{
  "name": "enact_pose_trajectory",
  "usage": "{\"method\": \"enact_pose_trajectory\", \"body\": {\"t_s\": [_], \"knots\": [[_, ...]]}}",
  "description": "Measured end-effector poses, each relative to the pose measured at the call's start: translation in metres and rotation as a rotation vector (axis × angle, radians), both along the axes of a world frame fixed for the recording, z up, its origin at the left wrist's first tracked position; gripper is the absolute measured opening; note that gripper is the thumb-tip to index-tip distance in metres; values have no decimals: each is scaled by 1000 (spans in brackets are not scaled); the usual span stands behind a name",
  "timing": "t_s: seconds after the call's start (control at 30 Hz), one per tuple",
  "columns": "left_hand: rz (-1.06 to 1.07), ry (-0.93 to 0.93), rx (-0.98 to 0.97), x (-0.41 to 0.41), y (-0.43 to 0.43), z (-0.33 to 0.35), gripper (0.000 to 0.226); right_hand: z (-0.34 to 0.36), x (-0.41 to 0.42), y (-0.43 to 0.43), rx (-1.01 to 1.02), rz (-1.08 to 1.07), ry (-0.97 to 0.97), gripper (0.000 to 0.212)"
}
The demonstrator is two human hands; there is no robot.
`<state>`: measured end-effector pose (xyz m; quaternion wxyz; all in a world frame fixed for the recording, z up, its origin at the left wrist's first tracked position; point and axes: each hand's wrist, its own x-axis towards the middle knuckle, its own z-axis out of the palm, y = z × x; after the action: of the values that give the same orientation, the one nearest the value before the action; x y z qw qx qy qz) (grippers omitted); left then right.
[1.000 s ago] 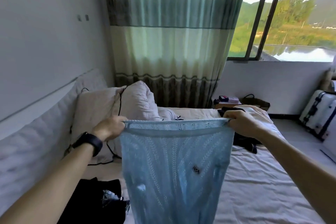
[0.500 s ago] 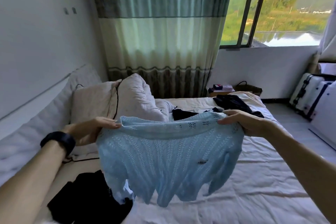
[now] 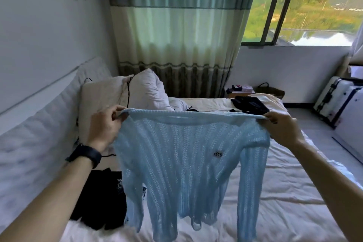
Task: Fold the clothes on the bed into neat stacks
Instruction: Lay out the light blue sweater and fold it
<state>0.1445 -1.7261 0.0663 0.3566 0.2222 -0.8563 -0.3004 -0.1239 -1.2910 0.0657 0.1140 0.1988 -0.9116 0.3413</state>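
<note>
Behind the hanging sweater (image 3: 182,155), a black garment (image 3: 102,198).

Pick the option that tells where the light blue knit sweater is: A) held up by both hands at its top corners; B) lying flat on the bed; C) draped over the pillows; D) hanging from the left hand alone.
A: the left hand and the right hand each grip a top corner of the light blue sweater, which hangs spread between them over the bed.
</note>
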Motion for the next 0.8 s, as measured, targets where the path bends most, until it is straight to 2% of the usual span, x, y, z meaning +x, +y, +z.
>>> {"method": "enact_pose_trajectory", "body": {"t_s": [0.03, 0.07, 0.13, 0.2, 0.27, 0.3, 0.33, 0.4, 0.47, 0.53, 0.6, 0.67, 0.73, 0.8], "knots": [[25, -65, -54, 1, 6, -5, 42, -5, 0, 3, -40, 4, -121, 5], [35, -219, -110, 3, 14, -9, 51, -11, 0, 6, -103, -4, -249, 7], [-7, -418, -82, 4, 30, -22, 57, -22, -2, 15, -297, -69, -436, 12], [-50, -315, 151, 6, 43, -32, 53, -29, -5, 26, -377, -129, -418, 21], [-139, -236, 399, 11, 56, -33, 40, -34, -7, 38, -328, -195, -345, 34], [-187, -258, 530, 15, 62, -32, 42, -37, -7, 43, -278, -223, -306, 41], [-246, -310, 667, 18, 66, -33, 54, -40, -8, 47, -211, -240, -273, 46], [-361, -420, 921, 26, 79, -39, 66, -49, -9, 58, -81, -262, -244, 49], [-425, -513, 1080, 33, 90, -41, 52, -60, -10, 66, -49, -269, -228, 45], [-416, -519, 1166, 36, 99, -45, 41, -69, -6, 72, -122, -275, -218, 37], [-314, -427, 1070, 38, 107, -54, 36, -79, 3, 81, -243, -284, -179, 31], [-144, -294, 694, 45, 116, -61, 18, -91, 16, 92, -353, -282, -75, 27], [5, -139, 404, 55, 129, -66, 22, -103, 31, 103, -410, -257, 79, 22], [63, -56, 332, 64, 144, -77, 19, -117, 40, 115, -421, -249, 179, 20]]}}
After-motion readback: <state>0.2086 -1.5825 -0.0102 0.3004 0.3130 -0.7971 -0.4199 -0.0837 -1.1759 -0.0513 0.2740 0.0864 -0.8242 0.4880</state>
